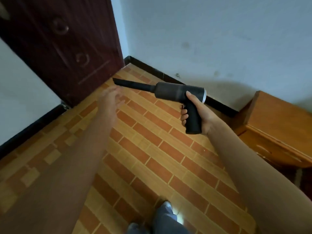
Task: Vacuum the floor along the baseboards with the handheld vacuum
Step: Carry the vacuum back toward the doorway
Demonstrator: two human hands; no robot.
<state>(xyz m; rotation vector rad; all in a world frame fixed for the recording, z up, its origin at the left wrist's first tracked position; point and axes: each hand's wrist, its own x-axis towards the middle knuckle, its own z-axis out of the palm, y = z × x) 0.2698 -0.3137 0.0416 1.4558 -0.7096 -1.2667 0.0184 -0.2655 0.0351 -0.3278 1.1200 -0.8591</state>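
Here right hand [200, 114] grips handheld vacuum [170, 93], left hand [110, 98] beside nozzle.

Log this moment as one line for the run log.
right hand: grips vacuum handle | left hand: open, free, blurred | nozzle: appears off floor, pointing toward door | baseboard: behind vacuum

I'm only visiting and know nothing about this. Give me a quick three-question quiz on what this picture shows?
1. The right hand grips the vacuum by its: A) strap B) handle C) cord.
2. True or false: the left hand holds nothing.
3. Fill in: the nozzle points toward the dark ___.
Key: 1 B; 2 true; 3 door.
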